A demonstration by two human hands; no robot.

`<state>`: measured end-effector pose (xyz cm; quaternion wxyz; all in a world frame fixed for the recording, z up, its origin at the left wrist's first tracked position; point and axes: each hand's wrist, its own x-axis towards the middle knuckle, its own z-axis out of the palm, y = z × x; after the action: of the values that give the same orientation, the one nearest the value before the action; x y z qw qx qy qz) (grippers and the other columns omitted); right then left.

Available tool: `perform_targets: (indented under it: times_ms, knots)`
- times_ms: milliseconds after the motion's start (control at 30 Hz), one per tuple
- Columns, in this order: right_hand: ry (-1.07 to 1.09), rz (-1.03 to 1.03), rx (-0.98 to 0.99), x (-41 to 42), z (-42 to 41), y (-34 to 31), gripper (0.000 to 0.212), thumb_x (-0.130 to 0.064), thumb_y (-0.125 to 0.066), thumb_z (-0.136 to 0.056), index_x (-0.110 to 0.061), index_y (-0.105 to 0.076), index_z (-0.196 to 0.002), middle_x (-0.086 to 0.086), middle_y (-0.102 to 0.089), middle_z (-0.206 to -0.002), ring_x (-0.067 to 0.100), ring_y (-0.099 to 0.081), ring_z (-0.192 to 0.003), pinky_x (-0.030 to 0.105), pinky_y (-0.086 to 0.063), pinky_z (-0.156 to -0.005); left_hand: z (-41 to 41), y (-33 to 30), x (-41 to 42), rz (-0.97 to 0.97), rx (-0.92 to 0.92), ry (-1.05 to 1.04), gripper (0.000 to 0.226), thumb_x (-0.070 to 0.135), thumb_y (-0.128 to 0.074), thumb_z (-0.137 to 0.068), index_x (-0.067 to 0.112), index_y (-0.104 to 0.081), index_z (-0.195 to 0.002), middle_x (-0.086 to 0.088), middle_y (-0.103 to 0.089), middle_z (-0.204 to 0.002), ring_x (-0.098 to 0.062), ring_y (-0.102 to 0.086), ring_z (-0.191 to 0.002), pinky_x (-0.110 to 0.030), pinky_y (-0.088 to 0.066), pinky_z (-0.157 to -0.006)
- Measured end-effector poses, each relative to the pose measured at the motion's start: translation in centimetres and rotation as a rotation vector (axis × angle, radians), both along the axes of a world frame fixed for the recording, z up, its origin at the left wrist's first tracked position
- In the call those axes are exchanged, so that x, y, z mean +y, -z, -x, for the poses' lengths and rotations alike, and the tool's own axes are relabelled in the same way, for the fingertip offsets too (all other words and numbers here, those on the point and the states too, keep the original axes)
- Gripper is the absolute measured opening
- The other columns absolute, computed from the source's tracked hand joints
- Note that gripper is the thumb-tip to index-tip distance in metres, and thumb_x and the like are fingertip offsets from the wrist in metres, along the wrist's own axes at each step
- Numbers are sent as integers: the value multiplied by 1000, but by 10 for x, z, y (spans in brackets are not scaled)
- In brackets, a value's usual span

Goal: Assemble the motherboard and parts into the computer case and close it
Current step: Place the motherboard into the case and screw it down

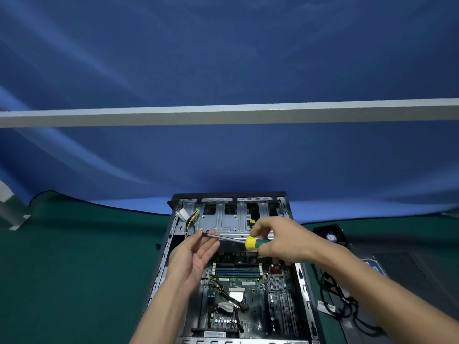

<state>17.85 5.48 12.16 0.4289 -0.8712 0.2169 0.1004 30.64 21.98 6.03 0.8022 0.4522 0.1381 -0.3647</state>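
Observation:
The open computer case (159,266) lies on a green mat with the motherboard (248,301) inside it and a metal drive cage (223,220) at its far end. My right hand (280,240) grips a screwdriver (250,243) with a yellow and green handle, its shaft pointing left. My left hand (192,256) is held palm up with relaxed fingers, and its fingertips touch the screwdriver's tip above the case. I cannot tell whether a screw sits at the tip.
A black fan (331,235) stands on the mat right of the case. A dark side panel (407,271) and a bundle of black cables (340,304) lie further right. A blue cloth hangs behind the table.

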Motion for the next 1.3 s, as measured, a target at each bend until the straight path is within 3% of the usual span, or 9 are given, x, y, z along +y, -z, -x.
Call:
perform_targets:
  times_ms: [133,233,400,667,767,900,1100,1200,1300]
  knots:
    - [243,-283,-222,10,-10,0,30,6,-69,-76,-15,-57,-94,1,-57,-109,21,-68,-60,28,-53,-55,-20,10,10,49,114,-64,15,3,-47,-95,-4,-58,-87,-20,-70,-71,-25,-71,-61,-30,-59,-54]
    - [547,-375,-472,25,-21,3,19,2,-72,-79,-11,-59,-81,7,-63,-94,23,-69,-58,30,-56,-51,-26,15,10,54,197,-83,12,3,-49,-95,-3,-57,-87,-22,-67,-82,-29,-69,-72,-38,-55,-77]
    - [641,35,-549,40,-32,13,23,-15,-70,-78,-21,-54,-63,-8,-56,-46,17,-50,-34,21,-35,-35,-25,25,6,75,320,-18,8,3,-52,-94,-3,-56,-94,-23,-63,-93,-31,-63,-83,-45,-45,-88]
    - [604,229,-465,42,-29,18,23,-19,-69,-77,-23,-52,-62,-6,-53,-56,8,-33,-34,16,-25,-34,-22,45,-4,53,448,116,15,6,-52,-94,-9,-56,-95,-22,-64,-92,-32,-60,-94,-46,-42,-91]
    - [603,238,-448,39,-28,22,23,-20,-69,-79,-22,-52,-64,-5,-57,-60,8,-35,-35,17,-27,-35,-22,49,-6,57,441,149,16,5,-50,-96,-9,-54,-101,-26,-63,-95,-34,-59,-97,-46,-49,-85]
    - [624,230,-438,34,-30,26,22,-20,-70,-78,-22,-54,-63,-4,-58,-59,8,-34,-34,16,-26,-35,-27,49,-3,39,390,242,31,15,-40,-102,-13,-52,-108,-30,-68,-90,-37,-67,-79,-37,-57,-48]
    - [606,239,-394,27,-36,33,20,-17,-69,-77,-19,-55,-62,-13,-58,-49,8,-34,-31,15,-24,-32,-40,44,16,-513,-305,397,22,9,-44,-98,-4,-61,-95,-15,-71,-73,-22,-64,-52,-26,-47,-41]
    - [558,245,-342,31,-41,44,22,-16,-69,-77,-20,-54,-62,-5,-54,-45,8,-34,-30,16,-25,-32,-46,55,23,-884,-909,455,15,11,-52,-93,13,-65,-86,4,-66,-72,-11,-61,-60,-21,-45,-50]
    - [490,240,-294,36,-48,56,23,-16,-69,-80,-19,-54,-63,-5,-53,-48,7,-35,-30,14,-23,-32,-50,73,30,-1042,-1224,538,13,17,-53,-93,22,-65,-93,13,-57,-81,-2,-52,-72,-17,-38,-63]
